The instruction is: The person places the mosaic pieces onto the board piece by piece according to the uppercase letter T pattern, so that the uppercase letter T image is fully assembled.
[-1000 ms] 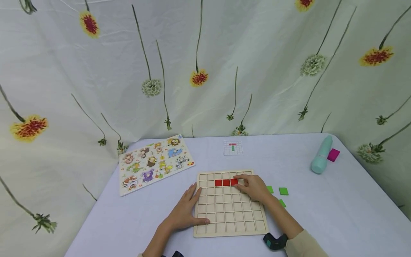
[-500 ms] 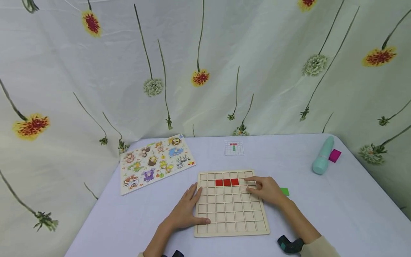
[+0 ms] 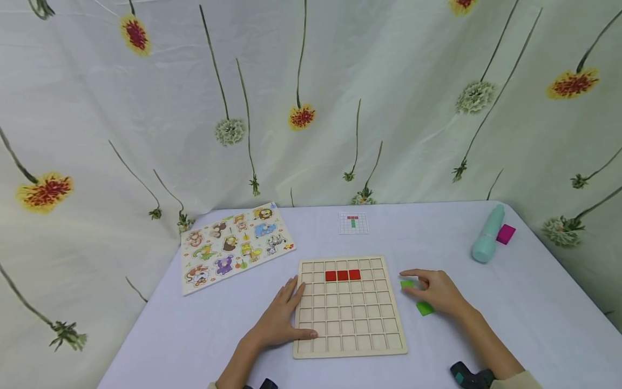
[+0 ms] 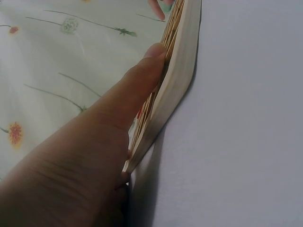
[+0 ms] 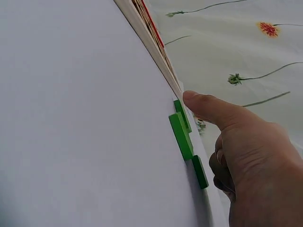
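A wooden grid board [image 3: 347, 313] lies flat on the table with three red square tiles [image 3: 342, 275] side by side in its second row. My left hand [image 3: 278, 321] rests on the board's left edge, thumb over the near-left cells and fingers along the side. To the right of the board, my right hand [image 3: 435, 292] hovers over loose green square tiles, its thumb and forefinger apart with a green tile [image 3: 406, 283] seen between them. Another green tile [image 3: 425, 308] lies below the hand. In the right wrist view a third green tile [image 5: 200, 171] also shows.
A small printed grid card [image 3: 353, 223] with a red and green T lies behind the board. An animal puzzle board [image 3: 238, 246] is at the back left. At the back right are a teal cylindrical case [image 3: 488, 235] and a magenta square piece [image 3: 506, 234].
My right hand has left the rightmost red tile and moved right, off the board, to the green tiles. The left hand has stayed in place.
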Available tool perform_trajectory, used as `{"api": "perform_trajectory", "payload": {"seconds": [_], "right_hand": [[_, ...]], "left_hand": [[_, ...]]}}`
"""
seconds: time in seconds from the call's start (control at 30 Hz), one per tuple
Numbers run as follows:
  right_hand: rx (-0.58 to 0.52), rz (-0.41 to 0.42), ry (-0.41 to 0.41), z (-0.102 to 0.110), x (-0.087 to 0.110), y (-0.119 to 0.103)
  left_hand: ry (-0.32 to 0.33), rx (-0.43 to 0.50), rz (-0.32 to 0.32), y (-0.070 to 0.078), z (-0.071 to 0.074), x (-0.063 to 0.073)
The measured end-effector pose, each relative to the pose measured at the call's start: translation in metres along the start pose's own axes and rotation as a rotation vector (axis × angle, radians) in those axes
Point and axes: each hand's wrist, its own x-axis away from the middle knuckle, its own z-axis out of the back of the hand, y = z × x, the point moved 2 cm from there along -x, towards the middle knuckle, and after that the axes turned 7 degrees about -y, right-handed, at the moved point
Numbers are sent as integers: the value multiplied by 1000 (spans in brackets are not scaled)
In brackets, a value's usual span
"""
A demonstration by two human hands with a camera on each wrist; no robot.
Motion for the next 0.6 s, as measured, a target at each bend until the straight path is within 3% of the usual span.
{"api": "perform_trajectory", "payload": {"seconds": [0.33, 0.6], "right_hand": [[24, 25, 20, 8, 5, 4], [3, -5, -47, 6, 7, 6]], "left_hand": [[-2, 12, 6, -1, 0, 0], [-4, 10, 6, 0, 0, 0]]}}
